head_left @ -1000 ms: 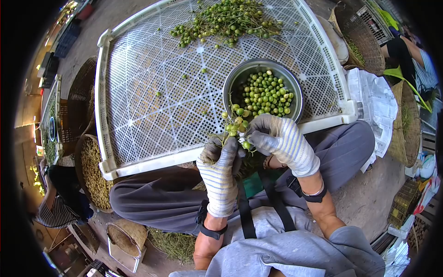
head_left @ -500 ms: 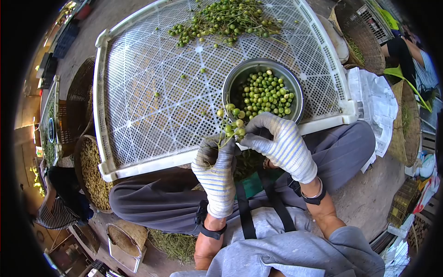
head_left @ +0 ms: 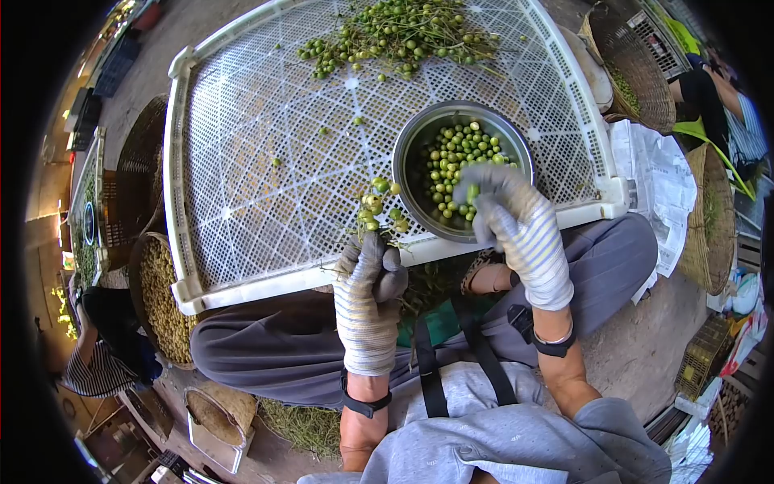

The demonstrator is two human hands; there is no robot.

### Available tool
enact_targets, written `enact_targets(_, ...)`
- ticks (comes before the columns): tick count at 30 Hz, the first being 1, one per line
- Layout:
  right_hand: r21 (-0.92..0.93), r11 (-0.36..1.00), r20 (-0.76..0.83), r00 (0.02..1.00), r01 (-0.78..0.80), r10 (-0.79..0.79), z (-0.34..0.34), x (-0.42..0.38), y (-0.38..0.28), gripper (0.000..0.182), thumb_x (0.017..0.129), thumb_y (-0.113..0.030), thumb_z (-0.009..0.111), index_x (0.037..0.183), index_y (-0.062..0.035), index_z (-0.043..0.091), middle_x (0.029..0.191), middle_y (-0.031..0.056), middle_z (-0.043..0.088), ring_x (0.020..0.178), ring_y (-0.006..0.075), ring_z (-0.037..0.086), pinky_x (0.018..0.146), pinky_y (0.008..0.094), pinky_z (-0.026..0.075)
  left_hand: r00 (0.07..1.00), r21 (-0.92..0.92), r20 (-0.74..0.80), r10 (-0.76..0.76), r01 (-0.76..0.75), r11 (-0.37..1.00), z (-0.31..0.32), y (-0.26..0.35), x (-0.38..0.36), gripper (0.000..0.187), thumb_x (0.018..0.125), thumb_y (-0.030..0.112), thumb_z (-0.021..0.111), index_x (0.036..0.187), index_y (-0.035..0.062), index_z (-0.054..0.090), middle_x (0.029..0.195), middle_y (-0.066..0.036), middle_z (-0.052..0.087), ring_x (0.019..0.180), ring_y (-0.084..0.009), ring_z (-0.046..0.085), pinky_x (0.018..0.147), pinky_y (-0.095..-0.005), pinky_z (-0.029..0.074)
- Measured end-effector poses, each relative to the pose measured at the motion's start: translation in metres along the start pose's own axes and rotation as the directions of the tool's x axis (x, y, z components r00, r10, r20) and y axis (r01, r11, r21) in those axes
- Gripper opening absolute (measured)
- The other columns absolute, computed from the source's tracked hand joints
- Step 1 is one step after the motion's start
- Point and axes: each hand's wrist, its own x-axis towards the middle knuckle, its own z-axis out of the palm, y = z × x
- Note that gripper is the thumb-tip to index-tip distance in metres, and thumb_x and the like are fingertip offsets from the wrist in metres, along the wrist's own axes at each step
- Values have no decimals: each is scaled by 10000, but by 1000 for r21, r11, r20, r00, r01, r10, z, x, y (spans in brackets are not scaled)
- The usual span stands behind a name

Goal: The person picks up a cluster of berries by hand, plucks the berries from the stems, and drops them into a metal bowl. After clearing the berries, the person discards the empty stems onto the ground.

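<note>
My left hand (head_left: 368,274), in a striped glove with grey fingertips, is closed round the stems of a small sprig of green and yellowish berries (head_left: 372,208), held upright at the near edge of the white mesh tray (head_left: 266,218). My gloved right hand (head_left: 512,214) reaches over the near rim of a metal bowl (head_left: 399,173), its fingers somewhat blurred. A green berry (head_left: 473,191) shows between its thumb and fingers. Loose round berries (head_left: 451,161) cover much of the bowl's bottom.
A heap of berry sprigs (head_left: 403,36) lies at the tray's far side, with a few stray berries nearby. Newspaper (head_left: 657,185) and woven baskets (head_left: 705,226) stand right; a basket of pale berries (head_left: 159,298) is left. Other people (head_left: 101,363) sit at both sides.
My right hand has left the sprig and moved right and up over the bowl. My left hand keeps the sprig, slightly left of before.
</note>
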Motion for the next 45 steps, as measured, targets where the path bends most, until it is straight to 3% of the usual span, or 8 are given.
enact_targets(1,-281,945,-105,973,167,-203,3,3,4,236,952,-94,591,1178,-35,621,991,50,681,614,44,492,550,207,440,999,-53,20,-25,26,998,-3,0,1,145,952,212,630,914,84,574,715,11,548,509,-30,357,497,-171,294)
enact_targets(4,-498,826,57,960,266,-275,-2,6,-2,284,951,-89,585,1234,-59,598,1004,26,675,629,55,512,567,215,458,995,-105,63,-71,77,991,0,1,0,135,957,202,619,979,75,578,726,1,563,491,-31,332,487,-174,284)
enact_targets(9,-12,973,264,938,-230,225,15,1,-5,241,917,-103,652,1134,1,635,914,22,659,659,38,547,574,182,445,988,-51,98,-120,125,991,9,0,-3,214,955,226,616,1095,71,571,722,13,570,480,-25,328,483,-183,258)
enact_targets(14,-19,997,202,977,-69,71,22,1,13,242,895,-91,671,1114,7,637,890,8,651,669,20,551,570,177,456,988,-12,124,-93,95,995,2,-5,0,207,954,227,619,1081,70,571,726,15,566,470,-23,313,476,-186,254)
enact_targets(26,73,953,278,924,-294,264,24,1,11,270,920,-102,643,1149,30,583,788,24,638,645,50,591,556,195,473,999,154,-32,23,-17,988,7,-4,-5,153,937,217,652,943,69,615,729,33,559,592,-18,461,521,-153,334)
enact_targets(32,-215,968,176,970,-129,169,28,-7,11,220,929,-90,627,1120,5,575,835,22,633,644,52,590,546,187,464,996,184,-56,66,-55,981,14,-2,-8,125,935,185,648,923,65,614,739,28,565,641,-26,493,544,-149,372)
enact_targets(34,72,969,209,953,-238,218,27,-7,15,226,925,-97,634,1111,13,569,825,24,629,630,56,583,540,185,463,993,194,-82,83,-66,979,13,-3,-7,120,935,178,647,919,64,614,739,28,566,646,-27,497,547,-149,379)
enact_targets(45,107,961,227,947,-257,228,23,-4,15,275,875,-114,710,1083,11,580,835,34,658,648,51,585,544,193,467,990,305,-59,126,-102,947,13,-5,-9,103,909,155,676,949,64,648,743,37,586,614,-19,500,520,-143,372)
